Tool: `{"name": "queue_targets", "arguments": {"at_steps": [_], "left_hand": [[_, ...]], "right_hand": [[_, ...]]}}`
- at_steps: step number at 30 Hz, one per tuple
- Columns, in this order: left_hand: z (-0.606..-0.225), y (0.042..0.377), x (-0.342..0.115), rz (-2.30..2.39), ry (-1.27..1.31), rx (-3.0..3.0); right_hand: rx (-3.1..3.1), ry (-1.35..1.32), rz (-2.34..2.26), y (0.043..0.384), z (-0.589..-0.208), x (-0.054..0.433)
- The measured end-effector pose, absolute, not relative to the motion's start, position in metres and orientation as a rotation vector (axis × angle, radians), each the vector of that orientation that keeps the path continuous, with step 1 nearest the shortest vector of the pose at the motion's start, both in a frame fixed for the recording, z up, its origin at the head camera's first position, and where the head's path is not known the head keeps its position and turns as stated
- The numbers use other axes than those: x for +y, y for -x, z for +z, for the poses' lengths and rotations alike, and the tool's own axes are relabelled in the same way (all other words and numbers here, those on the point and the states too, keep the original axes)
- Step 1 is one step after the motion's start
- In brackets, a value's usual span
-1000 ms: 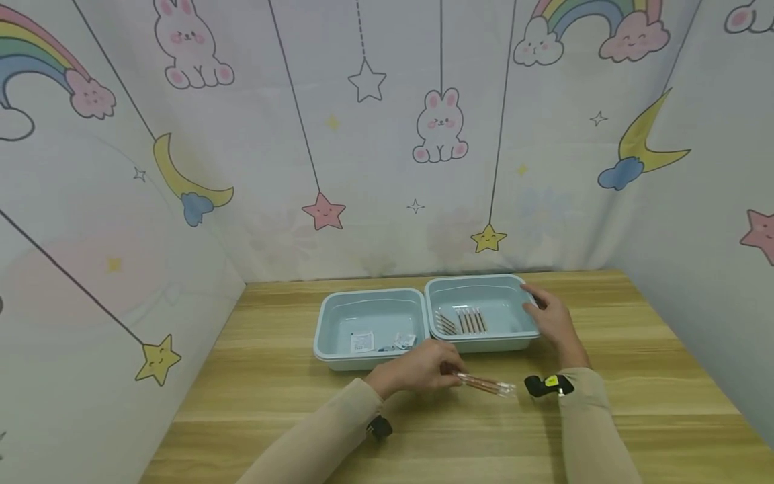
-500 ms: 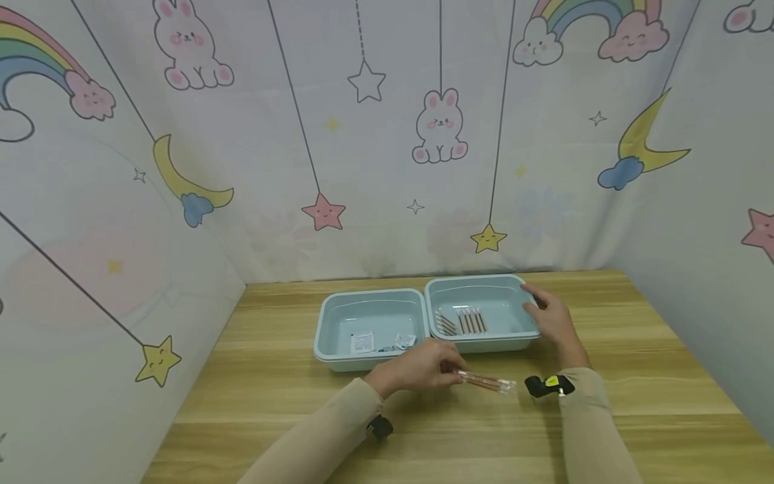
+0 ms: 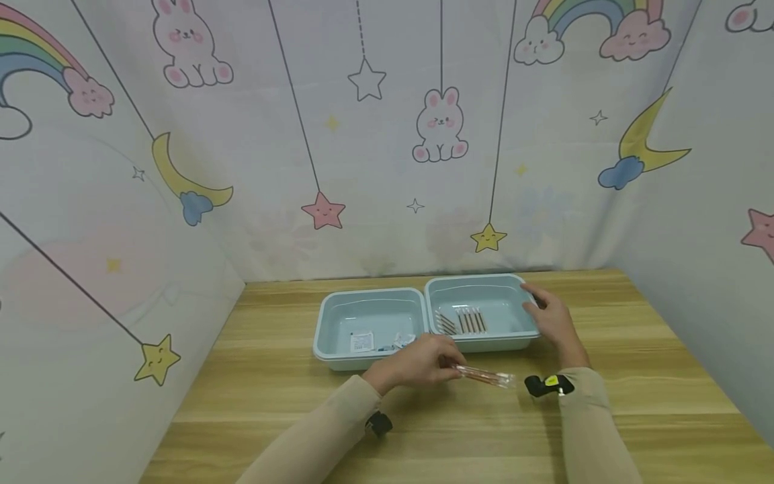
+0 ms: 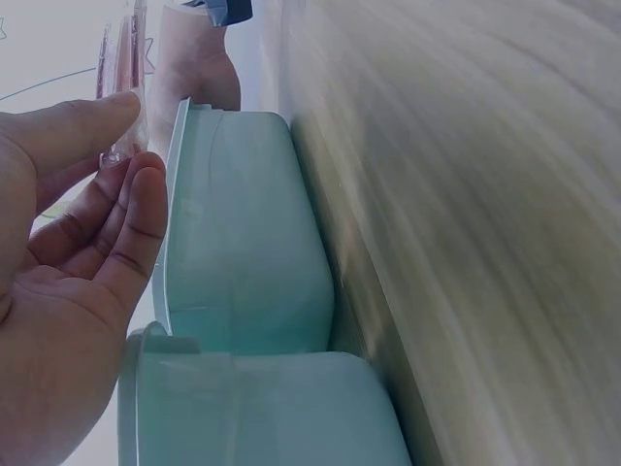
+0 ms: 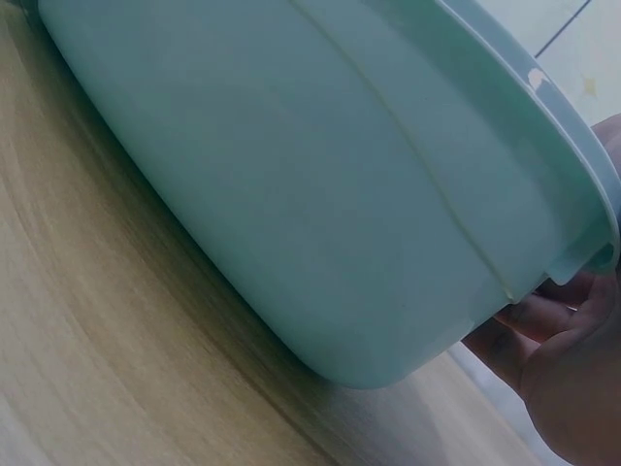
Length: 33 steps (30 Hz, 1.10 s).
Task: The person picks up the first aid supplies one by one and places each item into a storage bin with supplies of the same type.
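Observation:
My left hand (image 3: 417,363) pinches one end of a clear plastic packet of reddish-brown swabs (image 3: 486,376), held in front of the two pale blue plastic bins. In the left wrist view, thumb and fingertips meet on the packet (image 4: 123,68). My right hand (image 3: 553,323) grips the right bin (image 3: 490,345) by its right rim, the thumb over the inner side. From the right wrist, its fingers show below the rim of that bin (image 5: 272,194). Inside the right bin lie several brown-shafted, white-tipped swabs (image 3: 471,321), some in a straight row, others slanted.
The left bin (image 3: 341,364) stands against the right one and holds a flat white printed sachet (image 3: 362,342) and some small crumpled wrappers (image 3: 400,341). Both sit on a wood-grain table (image 3: 484,444). A patterned cloth wall (image 3: 375,154) rises behind and at both sides.
My left hand and the packet have risen slightly toward the bins, and the hand covers a little more of the left bin's corner. The right hand and both bins stay put.

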<state>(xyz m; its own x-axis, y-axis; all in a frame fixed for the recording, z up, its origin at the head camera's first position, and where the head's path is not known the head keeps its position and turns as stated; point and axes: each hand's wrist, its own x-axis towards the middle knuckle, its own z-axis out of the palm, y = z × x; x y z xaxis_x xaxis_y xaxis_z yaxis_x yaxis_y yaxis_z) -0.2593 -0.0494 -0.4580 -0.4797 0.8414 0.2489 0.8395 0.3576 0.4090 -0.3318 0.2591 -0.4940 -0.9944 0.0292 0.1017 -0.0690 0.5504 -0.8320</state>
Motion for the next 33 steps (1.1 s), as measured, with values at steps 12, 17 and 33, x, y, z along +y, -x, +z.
{"name": "queue_targets", "arguments": {"at_steps": [12, 17, 33], "left_hand": [[-0.4581, 0.259, -0.0502, 0.793, -1.569, 2.582], [-0.4567, 0.262, -0.0531, 0.813, -1.536, 2.595], [-0.4524, 0.2669, -0.0544, 0.852, -1.603, 2.593]], "right_hand": [[-2.662, -0.048, 1.473, 0.3301, -0.4975, 0.2606], [-2.665, -0.021, 1.479, 0.3314, -0.4976, 0.2593], [-2.657, -0.026, 1.473, 0.3326, -0.4954, 0.2607]]}}
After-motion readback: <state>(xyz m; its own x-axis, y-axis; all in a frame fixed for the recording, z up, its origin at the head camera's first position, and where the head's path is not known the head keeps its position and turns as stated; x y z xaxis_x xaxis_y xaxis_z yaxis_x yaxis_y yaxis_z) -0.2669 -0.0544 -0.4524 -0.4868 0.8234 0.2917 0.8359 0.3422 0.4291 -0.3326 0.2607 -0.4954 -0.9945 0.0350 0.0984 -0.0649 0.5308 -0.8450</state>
